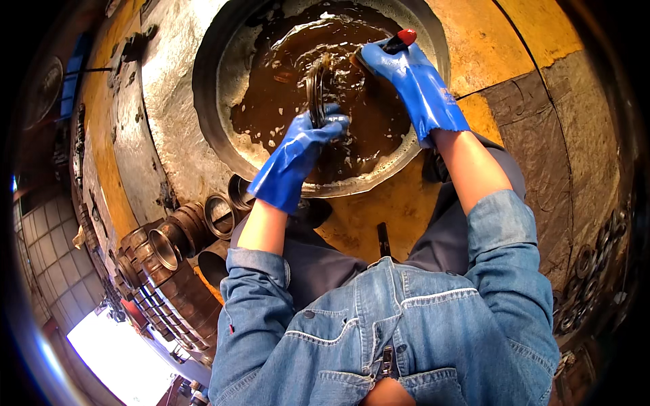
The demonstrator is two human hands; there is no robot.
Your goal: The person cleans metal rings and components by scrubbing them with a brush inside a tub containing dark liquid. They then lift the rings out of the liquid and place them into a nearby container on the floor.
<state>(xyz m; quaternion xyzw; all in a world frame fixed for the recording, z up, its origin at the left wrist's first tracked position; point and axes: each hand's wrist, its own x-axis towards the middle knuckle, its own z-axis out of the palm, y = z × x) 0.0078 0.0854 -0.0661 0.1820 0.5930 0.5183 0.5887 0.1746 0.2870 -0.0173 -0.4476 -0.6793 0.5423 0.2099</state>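
A person in a denim jacket bends over a wide, shallow metal basin (220,64) of murky brown liquid set on a worn yellow floor (528,27), both hands in blue rubber gloves. The left hand (318,132) is closed around the lower edge of a thin metal ring (315,84), holding it on edge so that it rises out of the liquid near the basin's middle, its flat faces turned left and right and its upper arc pointing toward the far rim. The right hand (389,61) is wrapped tightly around a tool with a black handle and red end cap (401,39); the working end reaches down and left toward the ring and is lost in the foam and liquid, so what sort of head it has cannot be told. The ring stands just left of the right hand, near but seemingly not touching the glove itself. Beside the basin's near-left rim, a row of rusty cylindrical sleeves (179,233) lies on the floor, open mouths up. More dark ring-shaped parts (589,271) are heaped at the right edge of the view.
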